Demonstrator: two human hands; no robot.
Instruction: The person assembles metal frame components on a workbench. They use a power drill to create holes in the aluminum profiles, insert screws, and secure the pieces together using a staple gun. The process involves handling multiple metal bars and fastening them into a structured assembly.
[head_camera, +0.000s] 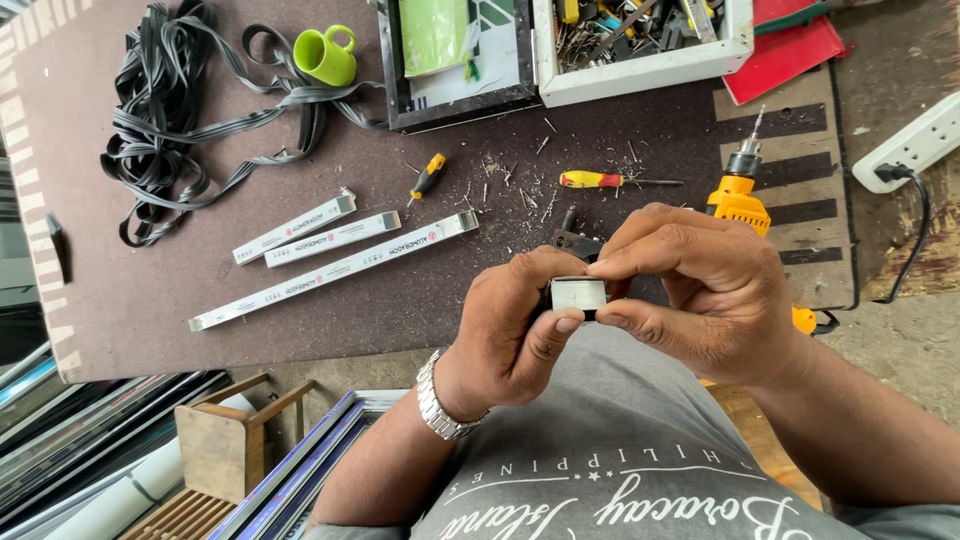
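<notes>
Both hands hold one short white bar piece (578, 293) near the body, above the bench (150, 290) edge: left hand (515, 325) pinching it from below, right hand (690, 290) gripping its right end. Three longer bars (335, 262) lie untouched on the left; two screwdrivers (600, 180) and a yellow drill (738, 195) lie unused beyond, among metal shavings.
</notes>
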